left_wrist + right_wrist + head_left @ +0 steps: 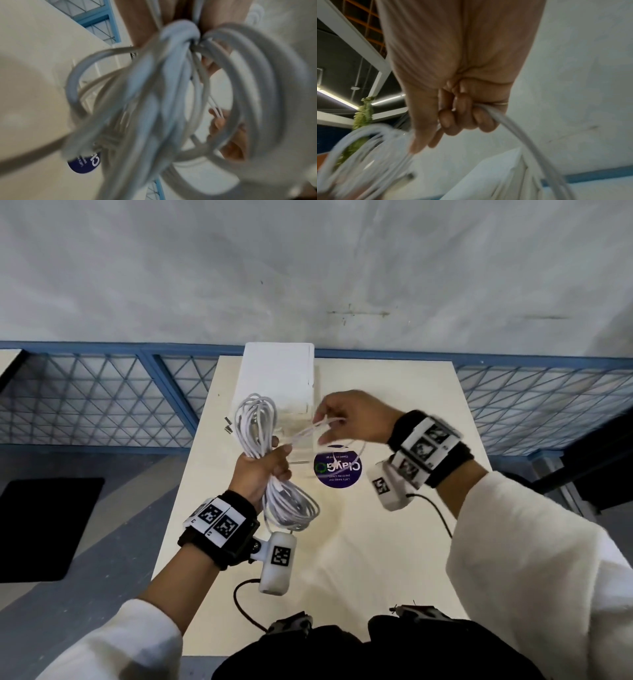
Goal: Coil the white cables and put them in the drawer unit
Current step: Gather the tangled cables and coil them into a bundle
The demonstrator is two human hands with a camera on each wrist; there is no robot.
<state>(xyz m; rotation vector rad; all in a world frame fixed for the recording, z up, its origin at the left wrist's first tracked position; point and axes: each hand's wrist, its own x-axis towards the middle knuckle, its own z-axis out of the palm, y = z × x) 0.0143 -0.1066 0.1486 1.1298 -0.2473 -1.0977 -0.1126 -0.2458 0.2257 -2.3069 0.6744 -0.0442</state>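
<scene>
Smooth white plastic-sheathed cables point(257, 426), matt white plastic drawer unit point(277, 371), pale matt wood-look table point(394, 542), glossy purple sticker point(337, 470), blue metal mesh railing point(102, 395), rough grey floor

A pale cream table point(394, 542) is seen from above, set against a blue mesh railing. At its far edge a white drawer unit point(278, 374) is stood directly on the top. Just in front of the unit a round purple sticker point(339, 470) is laid flat (its white lettering is read upside down). Two small metal connector ends point(227, 426) are rested near the table's left edge.
</scene>
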